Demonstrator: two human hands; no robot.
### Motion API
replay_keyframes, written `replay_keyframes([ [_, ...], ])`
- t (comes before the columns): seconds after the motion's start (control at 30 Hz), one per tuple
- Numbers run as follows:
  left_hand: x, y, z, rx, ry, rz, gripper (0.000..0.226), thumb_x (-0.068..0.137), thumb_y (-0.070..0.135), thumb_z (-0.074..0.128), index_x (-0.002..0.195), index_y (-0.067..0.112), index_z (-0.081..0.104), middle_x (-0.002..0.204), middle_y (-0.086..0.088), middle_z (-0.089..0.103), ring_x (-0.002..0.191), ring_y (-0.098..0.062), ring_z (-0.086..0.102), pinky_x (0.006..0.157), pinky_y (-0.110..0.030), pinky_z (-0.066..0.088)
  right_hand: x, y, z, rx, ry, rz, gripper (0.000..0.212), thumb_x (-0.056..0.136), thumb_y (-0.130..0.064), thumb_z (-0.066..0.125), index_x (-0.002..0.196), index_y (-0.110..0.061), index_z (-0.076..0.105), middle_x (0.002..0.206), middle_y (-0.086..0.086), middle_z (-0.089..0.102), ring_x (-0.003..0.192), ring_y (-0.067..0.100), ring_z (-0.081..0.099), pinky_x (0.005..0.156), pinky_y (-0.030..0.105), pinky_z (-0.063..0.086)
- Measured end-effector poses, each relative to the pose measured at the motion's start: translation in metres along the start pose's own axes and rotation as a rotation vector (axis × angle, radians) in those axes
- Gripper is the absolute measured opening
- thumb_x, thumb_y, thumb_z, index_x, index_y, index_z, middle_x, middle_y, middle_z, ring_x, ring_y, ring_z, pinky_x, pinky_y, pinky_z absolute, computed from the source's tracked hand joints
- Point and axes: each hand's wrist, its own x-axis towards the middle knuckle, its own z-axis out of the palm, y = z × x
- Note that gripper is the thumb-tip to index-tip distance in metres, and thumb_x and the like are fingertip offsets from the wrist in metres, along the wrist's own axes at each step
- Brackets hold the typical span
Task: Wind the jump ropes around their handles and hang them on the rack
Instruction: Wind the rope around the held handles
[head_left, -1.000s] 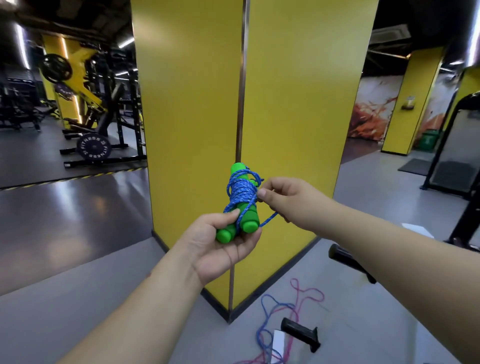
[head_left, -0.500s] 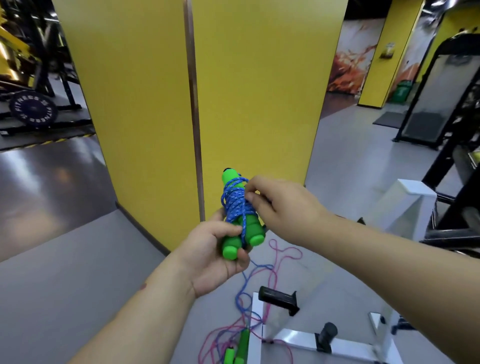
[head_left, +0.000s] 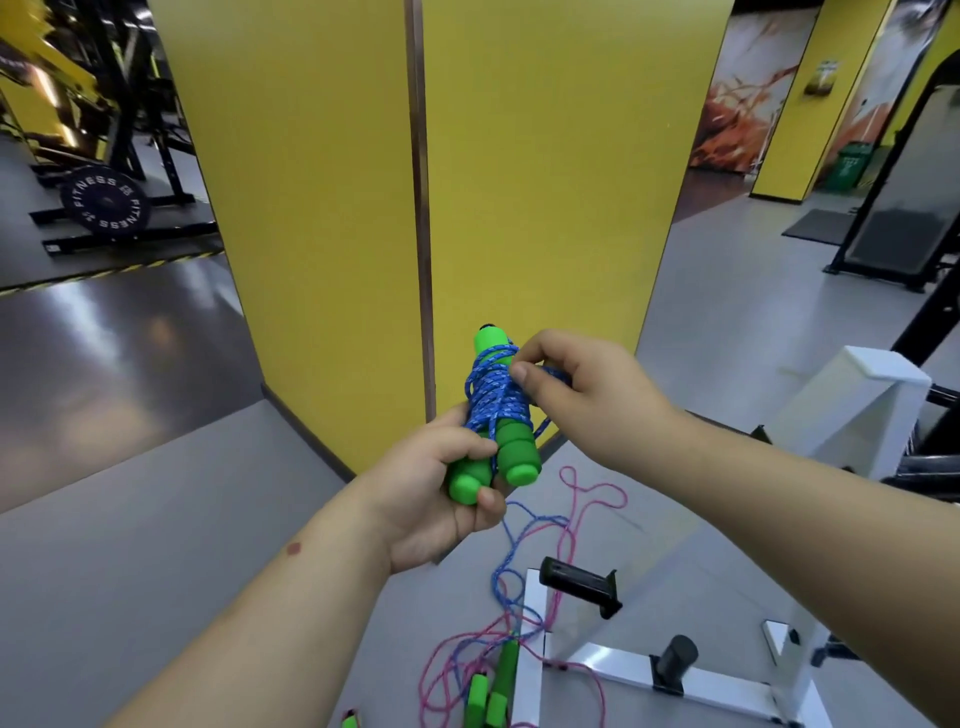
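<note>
My left hand (head_left: 436, 499) grips the lower ends of two green foam handles (head_left: 511, 457) held side by side. Blue rope (head_left: 491, 395) is wound around their upper half. My right hand (head_left: 576, 384) pinches the rope at the top of the winding, thumb pressed on the coils. On the floor below lie more jump ropes: tangled pink and blue cords (head_left: 540, 545) and several green handles (head_left: 493, 686). A white rack (head_left: 623, 670) with black pegs (head_left: 576, 584) stands at the lower right.
A yellow pillar (head_left: 415, 182) rises straight ahead. Black weight equipment with a plate (head_left: 104, 202) stands at the far left. A white frame (head_left: 857, 400) and black gym machines (head_left: 904, 208) are on the right. Grey floor (head_left: 130, 545) spreads around.
My view has tilted down and turned right, showing the rack and floor ropes. My right hand has closed in from beside the handles onto the top of the winding.
</note>
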Motion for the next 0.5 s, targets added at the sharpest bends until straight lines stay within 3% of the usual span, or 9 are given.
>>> replay_keyframes([
  [0.17, -0.004, -0.001, 0.007, 0.100, 0.147, 0.024, 0.009, 0.098, 0.007, 0.040, 0.096, 0.010, 0.048, 0.071, -0.010, 0.054, 0.053, -0.015, 0.043, 0.039, -0.019, 0.026, -0.001, -0.005, -0.001, 0.006, 0.033, -0.045, 0.011, 0.097, -0.042, 0.055, 0.094, -0.034, 0.062, 0.072, 0.003, 0.067, 0.067, 0.023, 0.059, 0.061, 0.043, 0.051],
  [0.27, -0.007, -0.001, 0.010, 0.136, 0.179, 0.013, 0.009, 0.100, 0.012, 0.040, 0.094, 0.012, 0.047, 0.067, -0.005, 0.054, 0.051, -0.013, 0.040, 0.036, -0.018, 0.021, -0.002, -0.009, -0.003, -0.063, 0.080, -0.096, 0.012, 0.097, -0.041, 0.053, 0.096, -0.033, 0.061, 0.072, -0.002, 0.066, 0.067, 0.019, 0.059, 0.060, 0.042, 0.051],
  [0.37, -0.008, 0.000, 0.011, 0.160, 0.189, 0.005, 0.011, 0.101, 0.015, 0.038, 0.098, 0.012, 0.048, 0.082, -0.009, 0.050, 0.049, -0.011, 0.039, 0.036, -0.016, 0.019, -0.003, -0.011, -0.004, -0.094, 0.111, -0.119, 0.010, 0.098, -0.033, 0.056, 0.096, -0.028, 0.065, 0.075, -0.006, 0.068, 0.071, 0.015, 0.060, 0.062, 0.039, 0.050],
  [0.5, -0.004, -0.002, 0.002, 0.104, 0.180, -0.017, 0.010, 0.099, 0.015, 0.040, 0.102, 0.011, 0.049, 0.086, -0.010, 0.049, 0.048, -0.011, 0.038, 0.035, -0.015, 0.019, 0.002, -0.009, -0.005, 0.093, 0.040, 0.046, 0.009, 0.095, -0.031, 0.064, 0.091, -0.026, 0.069, 0.074, -0.004, 0.073, 0.073, 0.011, 0.070, 0.071, 0.037, 0.058],
])
